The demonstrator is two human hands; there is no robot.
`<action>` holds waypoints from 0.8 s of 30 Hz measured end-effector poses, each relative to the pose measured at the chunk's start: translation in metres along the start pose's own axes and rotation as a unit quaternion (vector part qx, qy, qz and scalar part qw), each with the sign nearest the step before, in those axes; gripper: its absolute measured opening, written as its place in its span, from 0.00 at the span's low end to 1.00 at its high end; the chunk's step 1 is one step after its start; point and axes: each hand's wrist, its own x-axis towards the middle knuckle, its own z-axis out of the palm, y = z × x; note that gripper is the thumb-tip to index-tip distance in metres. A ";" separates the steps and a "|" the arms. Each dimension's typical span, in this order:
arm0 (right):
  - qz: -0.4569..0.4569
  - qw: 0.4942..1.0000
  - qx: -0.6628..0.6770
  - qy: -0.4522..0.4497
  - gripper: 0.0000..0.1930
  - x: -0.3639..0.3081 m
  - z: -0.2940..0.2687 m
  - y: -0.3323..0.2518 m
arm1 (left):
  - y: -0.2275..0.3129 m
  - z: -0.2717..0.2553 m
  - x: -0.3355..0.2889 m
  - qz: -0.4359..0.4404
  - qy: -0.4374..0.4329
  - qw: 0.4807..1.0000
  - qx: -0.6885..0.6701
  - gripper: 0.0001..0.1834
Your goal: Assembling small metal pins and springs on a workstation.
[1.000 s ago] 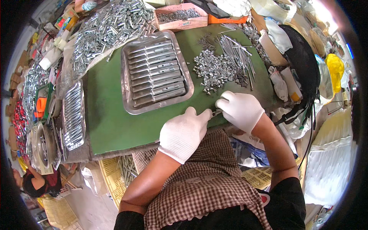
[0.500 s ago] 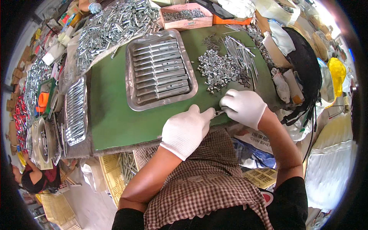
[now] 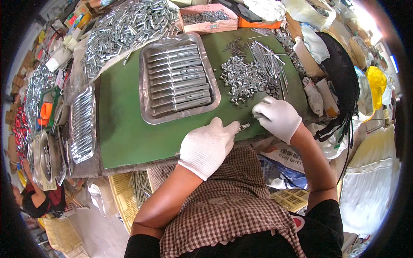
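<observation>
My left hand (image 3: 210, 146), in a white knit glove, is closed around a slim silver metal part (image 3: 244, 127). Only its tip shows past the thumb and forefinger; the glove covers the rest. My right hand (image 3: 278, 118), gloved alike, hovers just right of that tip, apart from it. Its fingers are curled together, and whatever they may pinch is hidden. Beyond the right hand lie a heap of small silver metal pieces (image 3: 241, 76), short dark pins (image 3: 273, 89) and long thin rods (image 3: 270, 60). A metal tray (image 3: 145, 86) holds a row of slotted metal tubes (image 3: 183, 86).
A green mat (image 3: 118, 129) covers the bench. At left stands a narrower tray (image 3: 94, 129) of metal parts. Far back are a large heap of metal tubes (image 3: 129, 34) and a pink box (image 3: 211, 26) of small parts. A black bag (image 3: 342, 73) hangs at right.
My right hand has moved away from the metal part's tip, slightly right, uncovering that tip. My left hand keeps its hold nearly in place.
</observation>
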 end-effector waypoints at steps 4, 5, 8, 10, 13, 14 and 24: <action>-0.001 0.990 0.124 0.068 0.05 -0.003 0.005 -0.012 | -0.002 0.004 -0.001 0.001 0.009 1.000 -0.012 0.11; -0.014 0.986 0.148 0.076 0.06 -0.004 0.005 -0.019 | -0.002 0.002 -0.001 -0.001 0.009 1.000 -0.012 0.11; 0.007 0.983 0.165 0.084 0.07 -0.008 0.014 -0.037 | -0.001 0.001 -0.001 0.003 0.000 1.000 0.009 0.12; 0.009 0.987 0.135 0.090 0.06 -0.008 0.020 -0.037 | 0.000 0.003 0.000 0.004 0.017 1.000 0.017 0.12; 0.022 0.989 0.112 0.092 0.06 -0.008 0.023 -0.041 | 0.000 0.003 -0.001 0.010 0.029 0.999 0.017 0.12; 0.035 0.988 0.117 0.090 0.06 -0.008 0.023 -0.042 | -0.001 0.004 -0.001 0.009 0.028 0.999 0.017 0.12; 0.113 0.982 0.153 0.018 0.10 -0.001 0.016 -0.040 | -0.001 0.008 -0.004 0.036 0.016 0.998 0.054 0.19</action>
